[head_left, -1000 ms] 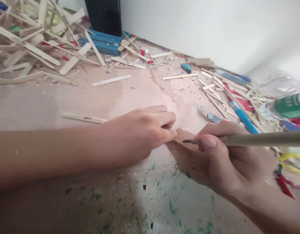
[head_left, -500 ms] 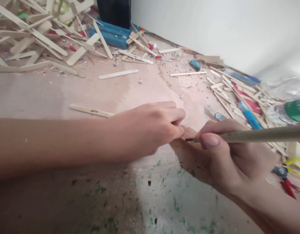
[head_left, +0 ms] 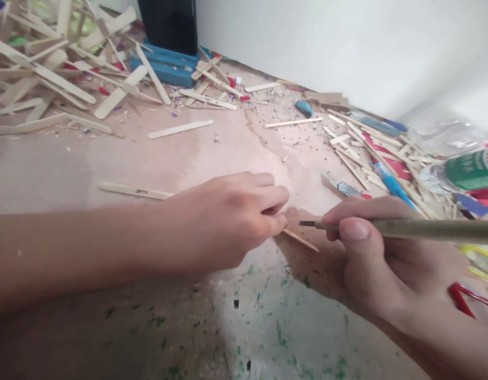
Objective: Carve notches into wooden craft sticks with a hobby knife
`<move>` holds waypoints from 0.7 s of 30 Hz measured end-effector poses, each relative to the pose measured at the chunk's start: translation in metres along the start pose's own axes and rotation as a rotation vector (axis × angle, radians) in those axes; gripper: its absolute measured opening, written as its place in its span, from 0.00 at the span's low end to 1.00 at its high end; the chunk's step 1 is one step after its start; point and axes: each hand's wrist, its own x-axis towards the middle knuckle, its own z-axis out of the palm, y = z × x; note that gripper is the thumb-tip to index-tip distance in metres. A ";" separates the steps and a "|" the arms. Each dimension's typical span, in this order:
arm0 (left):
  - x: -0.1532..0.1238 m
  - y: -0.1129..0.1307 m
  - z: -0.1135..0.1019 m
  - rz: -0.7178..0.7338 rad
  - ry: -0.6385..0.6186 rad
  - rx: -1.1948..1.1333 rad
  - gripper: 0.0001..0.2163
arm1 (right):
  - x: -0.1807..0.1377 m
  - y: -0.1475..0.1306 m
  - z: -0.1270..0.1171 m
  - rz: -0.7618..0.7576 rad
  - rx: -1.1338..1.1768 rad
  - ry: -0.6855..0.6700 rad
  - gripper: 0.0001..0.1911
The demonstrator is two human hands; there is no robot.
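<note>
My left hand (head_left: 240, 224) is closed, its fingers pressing a narrow wooden stick (head_left: 301, 240) against the table. The stick's free end points right and down; the rest is hidden under the fingers. Gripped like a pen in my right hand (head_left: 390, 269) is a carving tool (head_left: 434, 230) with a pale round handle and a small dark flat tip. That tip hovers just right of my left fingertips, apart from them. Behind my left wrist lies a wooden craft stick (head_left: 129, 190) with a small dark notch in it, its right end covered by the hand.
Craft sticks (head_left: 49, 79) are heaped at the back left, beside a blue stand (head_left: 165, 68) holding a black device (head_left: 168, 24). To the right lie a utility knife (head_left: 345, 188), cut sticks, a blue pen (head_left: 394, 184), a plastic bottle (head_left: 466, 171) and a red-handled tool (head_left: 466, 301).
The carving tool's tip has drawn back from my left fingertips, exposing the stick's end. My right hand has shifted slightly right. The whole view has also shifted a little.
</note>
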 end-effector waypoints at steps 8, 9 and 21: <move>-0.008 0.002 0.005 0.017 0.066 -0.022 0.13 | 0.004 -0.005 -0.009 0.184 0.102 0.008 0.03; -0.008 0.002 0.005 0.008 0.058 -0.027 0.12 | 0.004 -0.005 -0.011 0.204 0.101 0.014 0.04; -0.007 0.003 0.001 -0.006 0.016 -0.048 0.10 | 0.009 -0.014 -0.023 0.277 0.335 -0.140 0.07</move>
